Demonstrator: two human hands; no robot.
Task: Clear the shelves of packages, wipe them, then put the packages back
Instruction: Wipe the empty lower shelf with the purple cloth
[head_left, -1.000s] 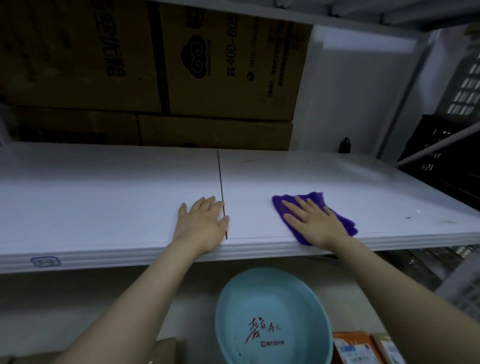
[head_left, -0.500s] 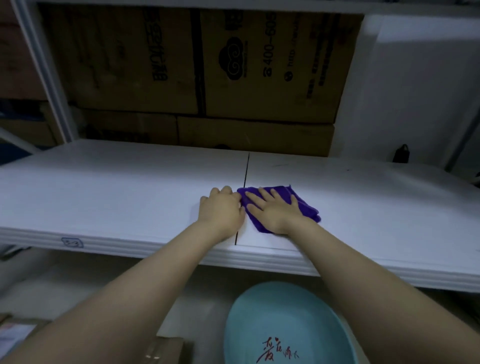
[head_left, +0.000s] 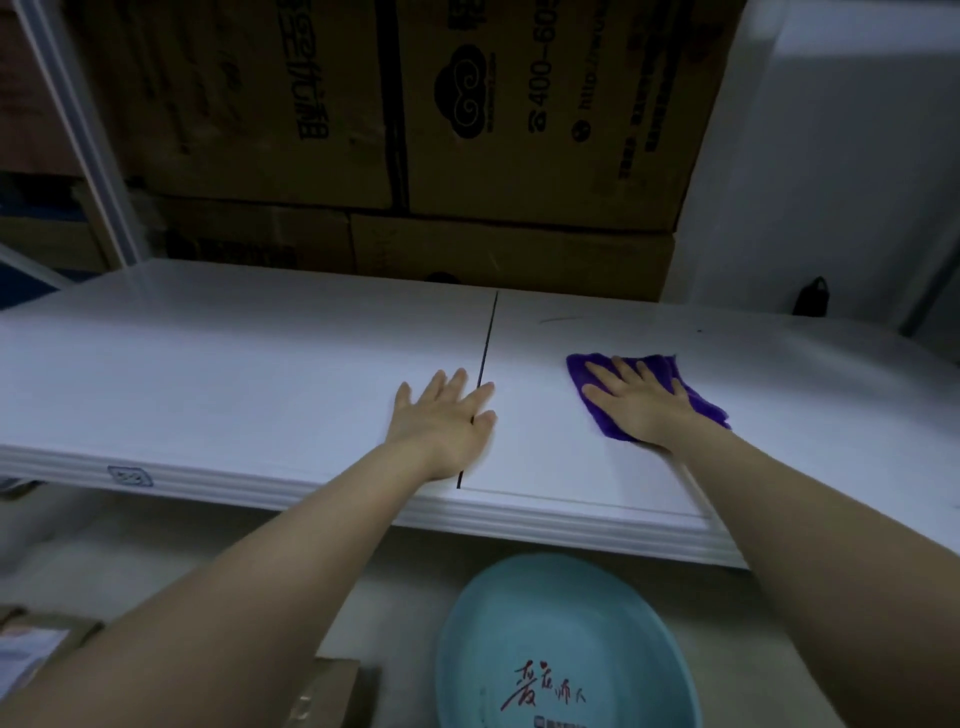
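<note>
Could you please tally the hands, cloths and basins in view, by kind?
Hands: 2 (left hand, right hand)
Purple cloth: 1
Blue basin: 1
Total: 4

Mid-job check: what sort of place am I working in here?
Probably a storeroom or stockroom: a long white rack shelf, printed cardboard cartons stacked behind it, and a blue plastic basin below.

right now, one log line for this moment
phase: wiping shelf | right hand: flat on purple cloth | left hand: flat on shelf | basin: below shelf
</note>
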